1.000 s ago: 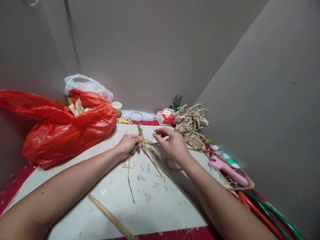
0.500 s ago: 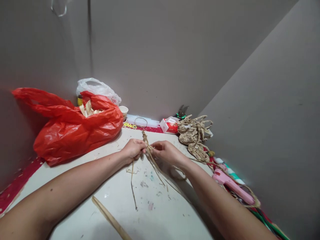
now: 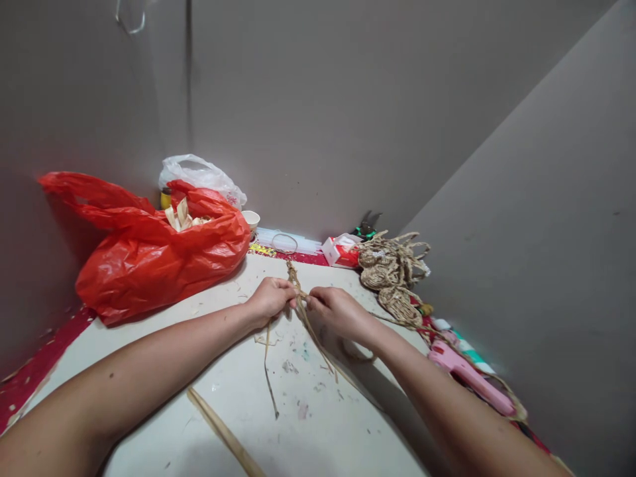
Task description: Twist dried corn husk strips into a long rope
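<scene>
Between my hands lies a braid of dried plant fibre point(image 3: 292, 270), its knotted end pointing at the wall and loose strands trailing toward me. My left hand point(image 3: 272, 298) pinches its left side, with one thin strand hanging below the fingers to the tabletop. On the other side, my right hand point(image 3: 334, 307) closes thumb and fingers on the strands just under the braided part. The exact fingertip contact is small and partly hidden. A wide dried strip point(image 3: 223, 430) lies on the white table point(image 3: 238, 371) near my left forearm.
A red plastic bag point(image 3: 163, 265) holding pale dried strips stands at the left, beside a white cup point(image 3: 251, 219). Along the right edge are a tissue pack point(image 3: 342, 252), coiled woven pieces point(image 3: 397, 303), green-handled pliers point(image 3: 366, 228) and a pink glue gun point(image 3: 470, 377). Grey walls rise behind.
My right hand has closed more tightly on the strands, its fingers now pinched together. My left hand keeps its grip. The whole view has shifted slightly.
</scene>
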A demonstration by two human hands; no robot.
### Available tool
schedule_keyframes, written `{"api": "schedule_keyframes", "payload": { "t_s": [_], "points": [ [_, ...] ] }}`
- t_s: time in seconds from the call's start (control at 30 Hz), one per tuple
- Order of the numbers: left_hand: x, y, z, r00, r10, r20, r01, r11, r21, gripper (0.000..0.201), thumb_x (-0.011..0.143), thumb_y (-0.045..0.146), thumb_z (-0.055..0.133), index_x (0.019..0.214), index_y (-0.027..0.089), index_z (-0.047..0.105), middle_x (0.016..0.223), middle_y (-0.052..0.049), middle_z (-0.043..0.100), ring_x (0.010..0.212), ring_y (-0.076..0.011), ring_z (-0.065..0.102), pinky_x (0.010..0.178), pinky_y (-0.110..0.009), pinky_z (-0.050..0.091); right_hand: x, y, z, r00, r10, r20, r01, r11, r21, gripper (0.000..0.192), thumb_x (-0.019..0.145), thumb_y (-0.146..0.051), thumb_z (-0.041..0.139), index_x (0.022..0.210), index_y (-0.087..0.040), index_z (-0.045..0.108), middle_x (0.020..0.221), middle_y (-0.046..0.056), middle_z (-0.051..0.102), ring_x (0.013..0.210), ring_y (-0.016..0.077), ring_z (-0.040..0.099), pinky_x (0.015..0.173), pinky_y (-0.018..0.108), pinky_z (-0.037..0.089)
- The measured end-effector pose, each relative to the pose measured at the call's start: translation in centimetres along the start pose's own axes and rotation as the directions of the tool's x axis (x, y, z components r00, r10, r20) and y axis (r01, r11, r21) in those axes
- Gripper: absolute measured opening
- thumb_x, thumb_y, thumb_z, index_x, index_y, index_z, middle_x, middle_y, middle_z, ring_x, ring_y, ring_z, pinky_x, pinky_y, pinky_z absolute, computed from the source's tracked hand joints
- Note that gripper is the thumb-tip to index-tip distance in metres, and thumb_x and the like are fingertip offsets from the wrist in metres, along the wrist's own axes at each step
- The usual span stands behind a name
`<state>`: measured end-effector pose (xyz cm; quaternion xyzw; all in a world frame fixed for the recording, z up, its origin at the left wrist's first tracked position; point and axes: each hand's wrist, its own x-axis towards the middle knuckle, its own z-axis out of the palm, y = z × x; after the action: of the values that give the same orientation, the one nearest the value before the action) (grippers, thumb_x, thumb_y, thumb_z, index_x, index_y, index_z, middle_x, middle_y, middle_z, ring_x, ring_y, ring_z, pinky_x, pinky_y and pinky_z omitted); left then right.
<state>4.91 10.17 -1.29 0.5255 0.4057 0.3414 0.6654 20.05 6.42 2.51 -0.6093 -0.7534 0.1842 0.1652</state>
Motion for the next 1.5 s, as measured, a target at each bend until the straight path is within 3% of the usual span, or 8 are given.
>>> {"api": "schedule_keyframes", "payload": {
  "t_s": [0.17, 0.27, 0.47, 0.67, 0.9, 1.13, 1.23, 1.5],
  "points": [
    [-0.1, 0.0, 0.1, 1.000, 0.021, -0.017, -0.021, 0.999, -0.029, 0.014, 0.074, 0.015, 0.053, 0.061, 0.012, 0.056, 0.044, 0.003, 0.049, 0.030, -0.0024, 0.026, 0.034, -0.021, 0.014, -0.5, -2.5, 1.1, 0.942, 0.243, 0.234, -0.329, 0.810, 0.486, 0.027, 0.081, -0.029, 0.043, 0.059, -0.018, 0.051, 0.037, -0.003, 0.051, 0.027, 0.0083, 0.036, 0.032, 0.019, 0.025],
    [0.0, 0.0, -0.1, 0.999, -0.029, -0.017, 0.028, 0.998, -0.054, 0.013, 0.075, 0.017, 0.055, 0.062, 0.013, 0.056, 0.038, 0.005, 0.042, 0.029, -0.0031, 0.024, 0.035, -0.021, 0.012, -0.8, -3.1, 2.4, 0.937, 0.276, 0.215, -0.349, 0.766, 0.539, 0.025, 0.082, -0.028, 0.041, 0.061, -0.018, 0.050, 0.041, -0.001, 0.056, 0.027, 0.0095, 0.044, 0.031, 0.018, 0.028],
    [-0.3, 0.5, -0.2, 0.995, -0.096, 0.040, 0.101, 0.978, -0.185, 0.011, 0.073, 0.015, 0.055, 0.062, 0.013, 0.054, 0.037, 0.008, 0.032, 0.030, -0.0017, 0.017, 0.036, -0.021, 0.008, -1.2, -3.5, 3.7, 0.986, 0.159, -0.058, -0.156, 0.987, 0.046, 0.029, 0.085, -0.022, 0.035, 0.065, -0.017, 0.056, 0.055, 0.006, 0.064, 0.046, 0.0152, 0.058, 0.047, 0.023, 0.037],
    [-0.4, 0.7, -0.1, 0.988, -0.137, 0.070, 0.151, 0.948, -0.279, 0.006, 0.071, 0.012, 0.053, 0.066, 0.011, 0.056, 0.042, 0.007, 0.037, 0.031, -0.0005, 0.016, 0.036, -0.019, 0.006, -2.9, -4.5, 3.2, 0.998, 0.012, -0.068, -0.033, 0.947, -0.318, 0.027, 0.087, -0.026, 0.040, 0.077, -0.018, 0.064, 0.071, 0.010, 0.069, 0.060, 0.0186, 0.060, 0.054, 0.026, 0.033],
    [0.1, 0.9, -0.5, 0.980, -0.151, 0.128, 0.185, 0.929, -0.320, 0.012, 0.073, 0.013, 0.052, 0.079, 0.008, 0.061, 0.050, 0.006, 0.042, 0.033, 0.0008, 0.016, 0.035, -0.018, 0.004, -2.2, -2.2, -1.1, 0.931, 0.190, -0.312, -0.068, 0.930, 0.362, 0.035, 0.082, -0.048, 0.049, 0.075, -0.016, 0.061, 0.071, 0.007, 0.065, 0.062, 0.0164, 0.059, 0.055, 0.025, 0.042],
    [0.0, 1.0, -0.5, 0.988, -0.127, 0.083, 0.145, 0.953, -0.267, 0.007, 0.074, 0.015, 0.053, 0.069, 0.011, 0.055, 0.049, 0.005, 0.045, 0.032, -0.0001, 0.021, 0.034, -0.018, 0.007, 0.6, -0.8, 1.9, 0.932, 0.172, 0.321, -0.363, 0.373, 0.854, 0.029, 0.077, -0.043, 0.059, 0.076, -0.014, 0.056, 0.053, -0.003, 0.049, 0.039, 0.0046, 0.035, 0.035, 0.016, 0.029],
    [0.0, 0.7, -0.5, 0.993, -0.103, 0.052, 0.111, 0.976, -0.189, 0.007, 0.074, 0.014, 0.052, 0.069, 0.012, 0.055, 0.046, 0.006, 0.044, 0.031, -0.0008, 0.019, 0.033, -0.019, 0.009, 0.6, -0.4, 2.2, 0.899, 0.191, 0.394, -0.437, 0.343, 0.831, 0.029, 0.076, -0.041, 0.062, 0.073, -0.015, 0.051, 0.046, -0.010, 0.028, 0.036, 0.0015, 0.016, 0.032, 0.012, 0.010],
    [0.1, 0.5, -0.7, 0.992, -0.032, 0.121, 0.034, 0.999, -0.013, 0.010, 0.074, 0.018, 0.054, 0.070, 0.011, 0.059, 0.047, 0.004, 0.046, 0.034, -0.0021, 0.023, 0.037, -0.021, 0.012, 1.0, 0.8, 2.4, 0.840, 0.039, 0.541, -0.539, 0.165, 0.826, 0.031, 0.077, -0.037, 0.058, 0.060, -0.017, 0.040, 0.046, -0.011, 0.023, 0.038, 0.0023, 0.008, 0.032, 0.014, 0.004]
  ]
}}
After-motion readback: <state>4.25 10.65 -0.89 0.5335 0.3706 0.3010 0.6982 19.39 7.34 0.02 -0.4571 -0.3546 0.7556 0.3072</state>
